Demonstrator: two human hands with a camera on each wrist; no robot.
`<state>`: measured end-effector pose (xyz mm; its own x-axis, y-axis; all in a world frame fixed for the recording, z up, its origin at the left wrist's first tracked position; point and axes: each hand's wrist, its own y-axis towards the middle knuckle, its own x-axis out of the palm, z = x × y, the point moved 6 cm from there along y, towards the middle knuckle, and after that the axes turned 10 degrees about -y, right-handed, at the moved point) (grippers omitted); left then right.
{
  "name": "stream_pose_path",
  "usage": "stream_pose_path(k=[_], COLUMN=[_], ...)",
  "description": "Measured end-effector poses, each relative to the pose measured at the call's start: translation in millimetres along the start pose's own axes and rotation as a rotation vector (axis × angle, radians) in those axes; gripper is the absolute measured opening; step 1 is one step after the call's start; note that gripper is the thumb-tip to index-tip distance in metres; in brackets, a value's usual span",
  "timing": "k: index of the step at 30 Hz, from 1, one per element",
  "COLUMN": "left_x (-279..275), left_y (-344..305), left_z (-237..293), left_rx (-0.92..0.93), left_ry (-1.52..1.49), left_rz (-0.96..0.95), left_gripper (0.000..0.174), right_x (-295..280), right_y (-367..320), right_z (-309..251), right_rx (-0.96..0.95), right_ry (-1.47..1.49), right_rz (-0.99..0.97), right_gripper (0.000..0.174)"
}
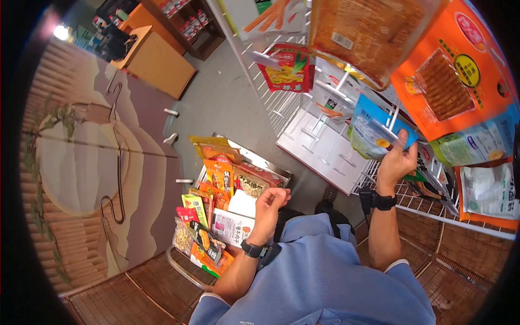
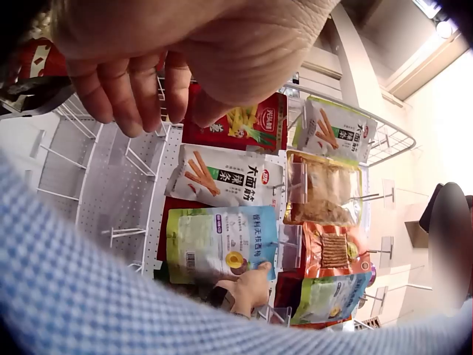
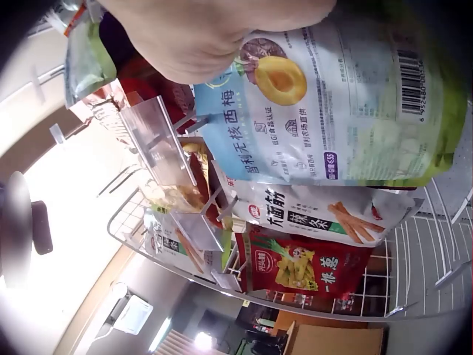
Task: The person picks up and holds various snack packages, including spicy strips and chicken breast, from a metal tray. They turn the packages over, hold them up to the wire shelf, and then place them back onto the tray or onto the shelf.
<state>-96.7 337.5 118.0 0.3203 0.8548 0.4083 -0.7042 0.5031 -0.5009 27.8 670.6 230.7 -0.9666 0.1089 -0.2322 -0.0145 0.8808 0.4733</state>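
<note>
My right hand (image 1: 397,162) grips a blue and green pouch of pitted prunes (image 1: 364,130) by its blue end, thumb on top. The pouch hangs at a hook with a clear tag holder on the white wire rack (image 1: 398,208). In the right wrist view, the printed back of the prune pouch (image 3: 325,111) faces the camera, with a barcode and a fruit picture. My left hand (image 1: 265,214) hovers over the snack cart, fingers loosely curled and holding nothing. In the left wrist view this hand (image 2: 199,52) covers the top of the picture.
Red snack bags (image 1: 287,67), white spicy-strip bags (image 3: 325,214) and a large orange bag (image 1: 449,70) hang on neighbouring hooks. A metal cart (image 1: 187,273) filled with upright snack packets stands by my left side. A wooden desk (image 1: 162,62) is farther back.
</note>
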Motion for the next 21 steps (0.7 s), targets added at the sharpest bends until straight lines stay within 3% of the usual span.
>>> stream_pose_path(k=[6, 10, 16, 21], left_x=[-13.5, -32.6, -87.3, -151.1], left_y=[4.4, 5.5, -3.2, -19.8], left_z=[-10.3, -12.8, -21.9, -46.1], left_rx=[0.018, 0.016, 0.013, 0.030], left_ry=[0.010, -0.018, -0.029, -0.044], left_rz=[0.011, 0.056, 0.267, 0.496], left_gripper=[0.019, 0.019, 0.018, 0.016], right_x=[19.9, 21.3, 6.1, 6.4], right_y=[-18.2, -53.1, -110.5, -153.7], right_z=[25.8, 60.0, 103.3, 132.0], right_rx=[0.005, 0.184, 0.180, 0.389], right_ry=[0.049, -0.010, -0.139, -0.102], right_rz=[-0.139, -0.386, -0.533, -0.746], right_gripper=[0.023, 0.032, 0.038, 0.043])
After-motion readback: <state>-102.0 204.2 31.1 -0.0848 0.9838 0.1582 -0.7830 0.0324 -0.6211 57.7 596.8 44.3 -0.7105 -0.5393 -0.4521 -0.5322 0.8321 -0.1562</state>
